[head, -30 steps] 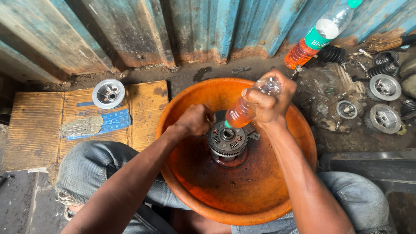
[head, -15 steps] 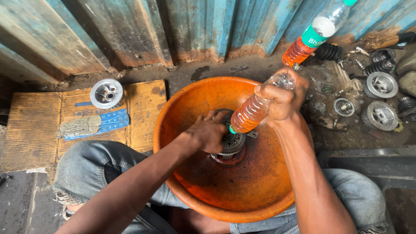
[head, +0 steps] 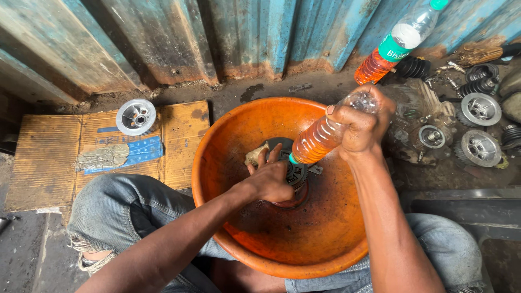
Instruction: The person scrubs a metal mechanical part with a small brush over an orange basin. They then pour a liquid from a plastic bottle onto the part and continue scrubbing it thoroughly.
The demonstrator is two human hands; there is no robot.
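— Head view: what is in the right hand (head: 361, 127)?
— A plastic bottle (head: 325, 133) of orange liquid, grip closed around it, tilted mouth-down over the orange basin (head: 244, 239).
— And the left hand (head: 271, 182)?
— Grip closed on a rag (head: 256, 155), pressing the round metal part (head: 296, 172) at the basin's middle, just below the bottle's mouth.

A wall of corrugated metal sheets (head: 217, 38), blue paint worn and rusted along the bottom, closed off the back. Below it lay a dark, grimy floor (head: 304, 87), stained with oil. A flattened piece of cardboard (head: 49, 157) covered the floor at left in even daylight.
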